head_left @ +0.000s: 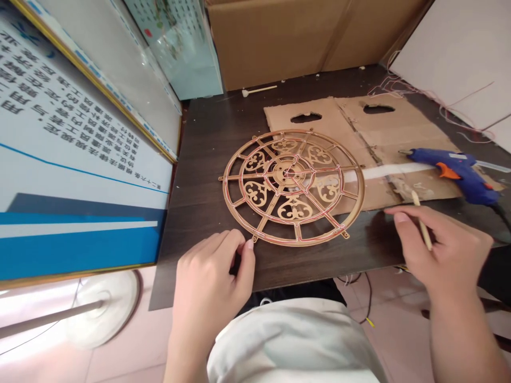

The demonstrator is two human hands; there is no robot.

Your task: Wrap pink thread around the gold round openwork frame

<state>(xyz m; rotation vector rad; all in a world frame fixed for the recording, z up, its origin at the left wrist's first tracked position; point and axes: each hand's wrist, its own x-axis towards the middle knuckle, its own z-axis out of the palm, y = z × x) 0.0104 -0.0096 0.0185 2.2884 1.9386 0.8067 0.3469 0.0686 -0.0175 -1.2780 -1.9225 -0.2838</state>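
The left hand [213,274] is nearer, its curled fingertips at the near rim of the round, golden openwork wheel [295,207]; I cannot tell whether its grip is clenched on the rim. The right hand [451,244] grasps a thin, pale wooden stick [426,236], its long axis pointing mostly forward; the wheel lies to its left and slightly ahead, flat on the dark wood-grain counter [207,127] and partly over a flattened brown cardboard sheet [423,122]. The blue glue gun [451,162] (orange trigger facing the wheel) lies beyond the right hand, outside the space between stick and wheel.
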